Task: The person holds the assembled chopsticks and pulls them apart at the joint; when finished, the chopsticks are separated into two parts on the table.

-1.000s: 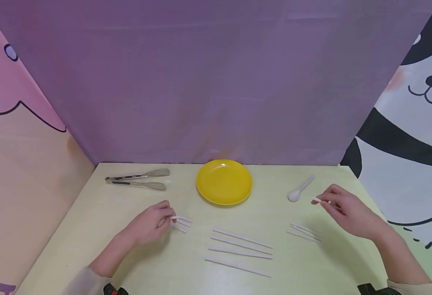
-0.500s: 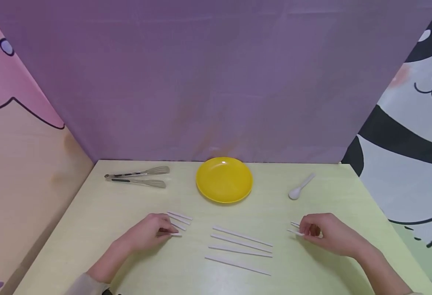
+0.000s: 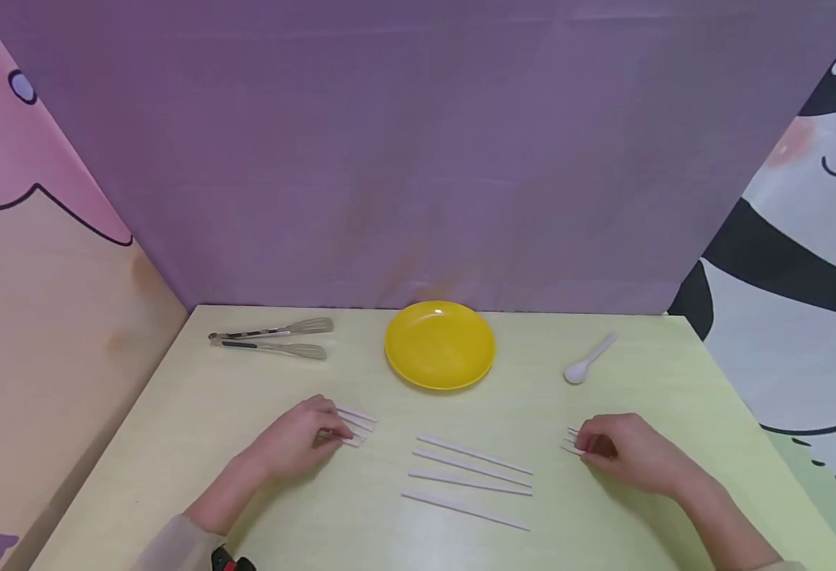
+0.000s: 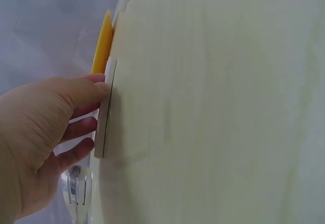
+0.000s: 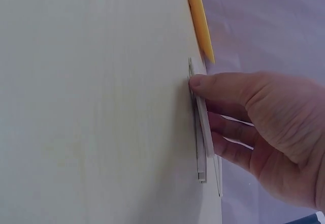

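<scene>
My left hand (image 3: 297, 434) is low over a group of short white sticks (image 3: 361, 415) on the left of the table. In the left wrist view, its thumb and fingers pinch one white stick (image 4: 105, 115) close to the tabletop. On the right, my right hand (image 3: 632, 454) pinches another short white stick (image 5: 205, 127), right beside similar sticks (image 5: 198, 155) lying under it. The right fingers cover much of that group in the head view. Between the hands lie several longer white sticks (image 3: 475, 454), spaced roughly in parallel.
A yellow plate (image 3: 439, 345) stands at the back middle of the pale table (image 3: 175, 412). Metal tongs (image 3: 307, 350) with slotted ends lie at the back left. A white spoon (image 3: 577, 372) lies at the back right. A purple cloth (image 3: 418, 159) hangs behind the table.
My right hand has come down from beside the spoon to the right group of sticks, carrying a stick. My left hand dipped towards me with a stick, then moved slightly back up against its group.
</scene>
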`<action>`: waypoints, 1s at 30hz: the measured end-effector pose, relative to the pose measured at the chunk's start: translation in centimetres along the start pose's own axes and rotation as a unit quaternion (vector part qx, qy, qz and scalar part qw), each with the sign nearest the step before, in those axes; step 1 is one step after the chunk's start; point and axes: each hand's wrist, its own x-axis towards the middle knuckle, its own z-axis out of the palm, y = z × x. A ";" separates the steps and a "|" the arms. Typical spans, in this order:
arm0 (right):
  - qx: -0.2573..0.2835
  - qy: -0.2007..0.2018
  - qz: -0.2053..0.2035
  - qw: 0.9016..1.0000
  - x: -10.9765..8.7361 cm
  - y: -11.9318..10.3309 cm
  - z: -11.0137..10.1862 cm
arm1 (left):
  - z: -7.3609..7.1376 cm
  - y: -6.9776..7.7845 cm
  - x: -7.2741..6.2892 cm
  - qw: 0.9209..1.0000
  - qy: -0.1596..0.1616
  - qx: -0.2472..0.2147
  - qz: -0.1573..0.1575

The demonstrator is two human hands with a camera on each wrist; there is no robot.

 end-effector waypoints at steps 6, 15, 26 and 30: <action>-0.007 -0.002 0.024 1.000 0.2 0.3 -0.4 | 0.4 0.3 0.6 0.999 0.036 0.005 0.008; 0.020 0.000 0.002 1.000 2.4 -2.3 0.2 | 1.4 3.7 3.9 0.999 0.023 0.002 0.041; 0.064 -0.050 -0.050 0.995 7.3 -6.5 3.4 | 4.3 8.3 8.4 0.997 -0.036 0.011 0.067; 0.060 -0.056 -0.071 0.994 8.4 -7.4 4.1 | 5.0 8.9 9.4 0.996 -0.053 0.014 0.069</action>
